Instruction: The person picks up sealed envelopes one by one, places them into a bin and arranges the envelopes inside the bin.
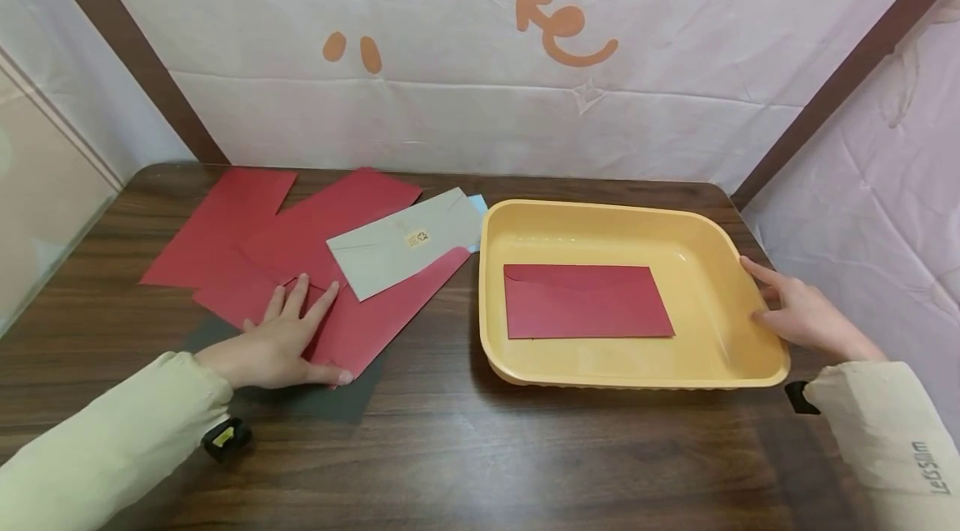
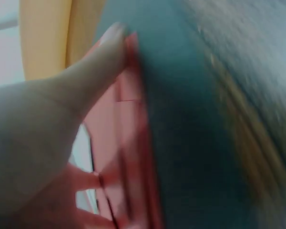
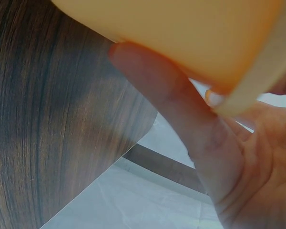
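My left hand (image 1: 273,343) lies spread over several overlapping red envelopes (image 1: 397,327), its thumb along their near edge. A dark green sheet (image 2: 181,143) sticks out beneath them, and a grey envelope (image 1: 408,239) with a small printed mark rests on top. On the right, my right hand (image 1: 806,314) grips the right rim of a yellow plastic basin (image 1: 720,264). In the right wrist view the thumb (image 3: 157,81) lies against the basin's wall and other fingers show partly behind the rim. One red envelope (image 1: 588,302) lies flat inside the basin.
A light blue piece (image 1: 477,204) peeks out behind the grey envelope, close to the basin's left wall. Everything sits on a dark wood-grain table (image 1: 480,464). A white printed cloth (image 1: 465,114) hangs behind the table's far edge.
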Tool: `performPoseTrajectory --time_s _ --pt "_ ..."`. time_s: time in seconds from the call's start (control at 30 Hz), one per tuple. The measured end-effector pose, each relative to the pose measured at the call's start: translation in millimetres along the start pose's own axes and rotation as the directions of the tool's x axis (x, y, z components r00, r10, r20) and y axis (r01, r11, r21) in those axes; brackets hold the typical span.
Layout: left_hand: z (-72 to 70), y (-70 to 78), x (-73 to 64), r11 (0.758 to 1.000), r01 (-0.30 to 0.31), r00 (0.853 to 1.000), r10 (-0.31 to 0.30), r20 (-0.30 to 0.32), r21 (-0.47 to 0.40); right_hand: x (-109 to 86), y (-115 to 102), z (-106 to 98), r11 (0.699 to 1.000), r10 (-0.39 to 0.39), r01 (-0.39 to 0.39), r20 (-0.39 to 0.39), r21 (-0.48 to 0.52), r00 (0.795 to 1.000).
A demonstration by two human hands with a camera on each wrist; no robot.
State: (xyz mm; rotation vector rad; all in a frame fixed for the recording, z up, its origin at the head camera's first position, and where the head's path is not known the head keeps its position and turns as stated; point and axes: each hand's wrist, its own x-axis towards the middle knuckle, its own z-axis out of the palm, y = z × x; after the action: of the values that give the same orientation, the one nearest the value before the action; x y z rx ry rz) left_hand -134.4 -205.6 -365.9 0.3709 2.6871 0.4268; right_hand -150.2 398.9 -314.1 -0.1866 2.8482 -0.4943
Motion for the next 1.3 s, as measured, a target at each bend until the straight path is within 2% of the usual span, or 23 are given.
performPoseTrajectory --time_s 0.17,0.3,0.53,0.8,1.07,1.17,1.3 --pt "3.9 10.1 7.1 0.999 0.044 0.998 -0.044 -0.052 -0.005 0.4 -1 0 1.0 -0.004 0.004 0.0 -0.001 1.0" --pt "7.6 13.6 8.4 0.998 0.055 0.994 -0.054 -0.092 0.014 -0.7 -1 0 1.0 -0.01 0.01 -0.005 -0.006 1.0" --pt "17.4 26.6 11.5 0.992 0.103 0.984 -0.09 -0.156 0.078 -1.8 -2 1 1.0 0.006 -0.006 0.0 -0.014 1.0" --pt "19.7 45.9 12.9 0.973 0.16 0.974 -0.128 -0.189 0.166 -2.4 2 3 1.0 0.005 -0.005 -0.003 -0.007 1.0" --pt "13.6 44.8 8.2 0.973 0.163 0.974 -0.133 -0.185 0.162 -3.0 2 4 1.0 0.0 0.0 -0.01 -0.018 1.0" --pt "7.8 45.3 6.4 0.972 0.155 0.966 -0.111 -0.232 0.179 -2.9 2 5 1.0 -0.003 0.003 -0.012 -0.018 1.0" --pt "-2.0 46.9 11.2 0.967 0.139 0.945 -0.064 -0.322 0.214 -2.6 1 4 1.0 -0.002 0.001 -0.012 -0.013 1.0"
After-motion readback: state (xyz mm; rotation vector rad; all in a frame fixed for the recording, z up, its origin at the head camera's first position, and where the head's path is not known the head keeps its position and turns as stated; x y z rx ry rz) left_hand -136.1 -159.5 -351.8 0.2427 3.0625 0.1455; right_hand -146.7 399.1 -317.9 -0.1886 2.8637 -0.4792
